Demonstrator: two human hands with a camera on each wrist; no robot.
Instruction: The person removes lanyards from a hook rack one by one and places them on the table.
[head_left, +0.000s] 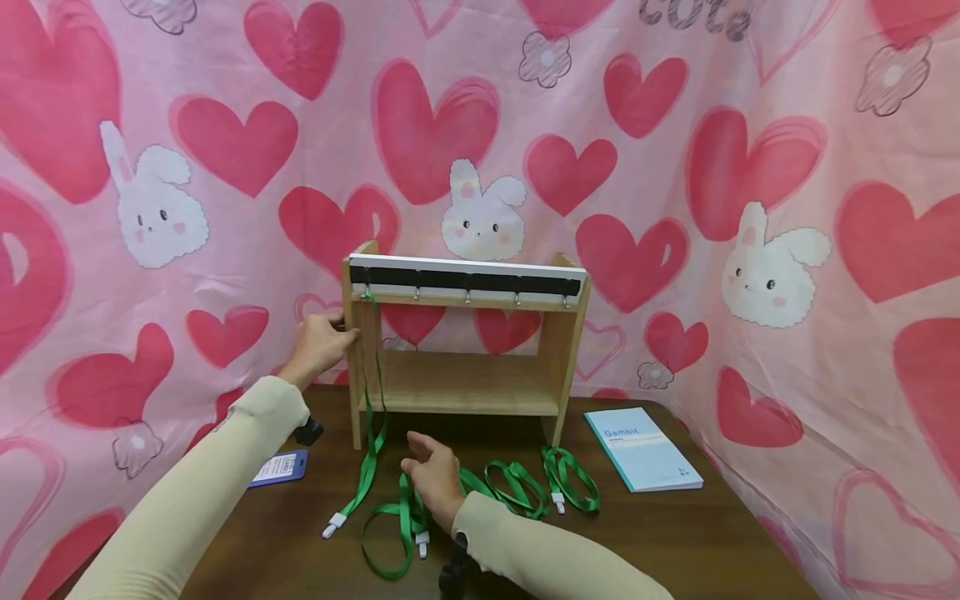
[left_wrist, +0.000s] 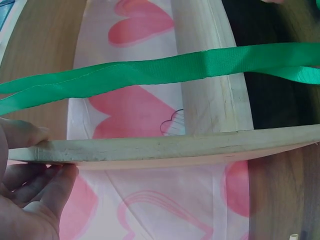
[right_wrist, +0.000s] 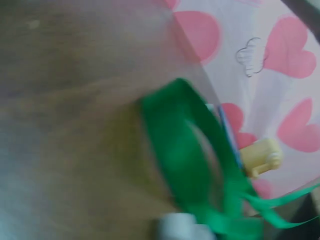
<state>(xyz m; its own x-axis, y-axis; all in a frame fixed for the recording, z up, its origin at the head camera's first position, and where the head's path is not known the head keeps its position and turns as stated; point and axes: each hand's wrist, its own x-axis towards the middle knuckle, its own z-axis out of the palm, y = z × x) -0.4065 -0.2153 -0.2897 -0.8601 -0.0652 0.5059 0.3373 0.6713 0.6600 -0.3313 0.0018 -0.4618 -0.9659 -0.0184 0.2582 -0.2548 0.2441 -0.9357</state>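
My left hand (head_left: pixel 321 346) grips the left side panel of a small wooden rack (head_left: pixel 461 383). In the left wrist view the thumb lies on one side of the panel edge (left_wrist: pixel 165 150) and the fingers on the other. From the leftmost hook of the rack's black strip (head_left: pixel 465 279) hangs a green lanyard (head_left: pixel 370 467), its white clip end on the table. My right hand (head_left: pixel 437 479), fingers apart, is over another green lanyard (head_left: pixel 405 517); whether it touches it I cannot tell. Blurred green ribbon (right_wrist: pixel 175 145) fills the middle of the right wrist view.
More green lanyards (head_left: pixel 517 487) lie in loops right of my right hand, one (head_left: pixel 573 479) by the rack's right leg. A light blue book (head_left: pixel 643 450) lies at the right. A blue-edged card holder (head_left: pixel 281 468) is beneath my left forearm. A heart-patterned cloth hangs behind.
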